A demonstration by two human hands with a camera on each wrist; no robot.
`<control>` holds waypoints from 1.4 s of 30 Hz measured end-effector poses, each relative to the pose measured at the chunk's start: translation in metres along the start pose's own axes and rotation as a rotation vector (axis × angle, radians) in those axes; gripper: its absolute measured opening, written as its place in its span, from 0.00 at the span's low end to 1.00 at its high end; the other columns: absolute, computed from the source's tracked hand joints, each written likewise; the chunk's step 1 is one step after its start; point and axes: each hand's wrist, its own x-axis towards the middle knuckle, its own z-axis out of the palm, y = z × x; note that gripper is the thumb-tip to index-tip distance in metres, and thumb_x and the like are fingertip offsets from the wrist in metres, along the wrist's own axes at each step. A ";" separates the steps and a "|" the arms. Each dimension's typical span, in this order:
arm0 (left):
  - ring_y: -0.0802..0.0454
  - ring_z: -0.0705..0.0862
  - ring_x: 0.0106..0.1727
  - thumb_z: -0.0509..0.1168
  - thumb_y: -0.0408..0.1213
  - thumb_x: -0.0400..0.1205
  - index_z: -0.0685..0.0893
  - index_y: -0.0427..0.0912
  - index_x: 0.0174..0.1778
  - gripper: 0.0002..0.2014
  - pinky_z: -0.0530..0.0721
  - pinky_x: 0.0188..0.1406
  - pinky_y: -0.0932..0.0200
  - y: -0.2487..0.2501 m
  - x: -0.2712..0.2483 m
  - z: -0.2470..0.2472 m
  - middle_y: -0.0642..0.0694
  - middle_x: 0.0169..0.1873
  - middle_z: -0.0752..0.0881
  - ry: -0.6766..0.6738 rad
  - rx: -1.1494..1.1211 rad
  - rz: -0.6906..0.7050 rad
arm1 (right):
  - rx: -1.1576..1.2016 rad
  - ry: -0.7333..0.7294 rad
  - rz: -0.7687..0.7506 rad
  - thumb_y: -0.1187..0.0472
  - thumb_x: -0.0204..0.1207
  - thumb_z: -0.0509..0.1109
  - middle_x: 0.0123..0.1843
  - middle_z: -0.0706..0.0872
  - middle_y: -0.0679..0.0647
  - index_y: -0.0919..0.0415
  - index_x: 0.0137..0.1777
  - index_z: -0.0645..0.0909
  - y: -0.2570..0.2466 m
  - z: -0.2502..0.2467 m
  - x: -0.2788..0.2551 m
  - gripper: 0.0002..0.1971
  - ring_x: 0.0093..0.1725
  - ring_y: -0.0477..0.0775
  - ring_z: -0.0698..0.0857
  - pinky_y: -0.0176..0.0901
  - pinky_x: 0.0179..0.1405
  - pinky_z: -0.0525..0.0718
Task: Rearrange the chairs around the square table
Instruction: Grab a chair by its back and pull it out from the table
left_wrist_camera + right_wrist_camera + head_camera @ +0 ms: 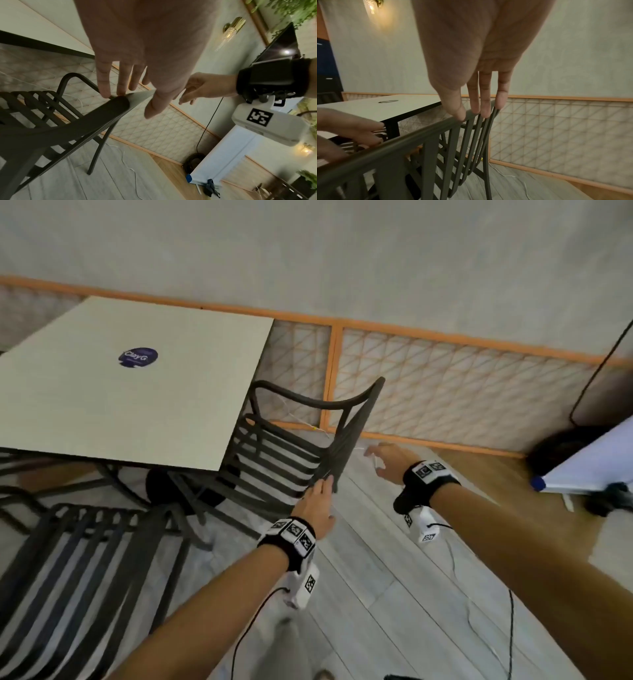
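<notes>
A square beige table (137, 392) with a round blue sticker stands at the left. A dark slatted chair (284, 446) sits at its right side, seat partly under the top. My left hand (317, 498) lies open, its straight fingertips (106, 92) touching the near end of the chair's top rail (96, 115). To the right of the backrest, my right hand (383, 460) is open with spread fingers. In the right wrist view its fingers (479, 94) hang straight over the top rail (419, 135); contact is unclear. A second dark chair (85, 577) stands at lower left.
An orange-framed lattice panel (445, 392) runs along the grey wall behind the chair. A white board with a blue end (582, 467) lies on the floor at right beside a black cable coil (561, 446). A thin white cord (130, 167) trails over the plank floor.
</notes>
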 end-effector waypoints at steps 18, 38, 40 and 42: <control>0.35 0.73 0.73 0.62 0.23 0.77 0.40 0.48 0.81 0.44 0.74 0.75 0.40 -0.019 0.124 0.014 0.30 0.74 0.69 -0.344 -0.363 -0.153 | -0.621 -0.175 -0.252 0.62 0.81 0.63 0.75 0.77 0.51 0.44 0.63 0.82 0.052 0.003 0.208 0.16 0.81 0.61 0.63 0.79 0.77 0.41; 0.26 0.65 0.76 0.59 0.25 0.81 0.32 0.44 0.81 0.44 0.69 0.77 0.35 -0.011 0.229 -0.037 0.25 0.75 0.64 -0.300 -0.512 -0.268 | -0.729 -0.151 -0.579 0.63 0.80 0.63 0.63 0.86 0.45 0.45 0.54 0.86 0.074 -0.051 0.350 0.13 0.65 0.58 0.77 0.52 0.69 0.66; 0.25 0.68 0.74 0.58 0.25 0.81 0.34 0.42 0.81 0.43 0.70 0.76 0.36 -0.018 0.243 -0.043 0.23 0.72 0.66 -0.270 -0.513 -0.281 | -0.747 -0.138 -0.607 0.64 0.80 0.63 0.58 0.87 0.45 0.46 0.52 0.86 0.072 -0.055 0.371 0.13 0.61 0.56 0.78 0.50 0.66 0.67; 0.30 0.74 0.69 0.59 0.25 0.80 0.35 0.43 0.81 0.43 0.72 0.74 0.39 -0.025 0.255 -0.049 0.23 0.69 0.69 -0.225 -0.521 -0.292 | -0.758 -0.130 -0.635 0.64 0.79 0.62 0.54 0.88 0.46 0.47 0.49 0.86 0.070 -0.059 0.391 0.13 0.58 0.56 0.78 0.49 0.63 0.67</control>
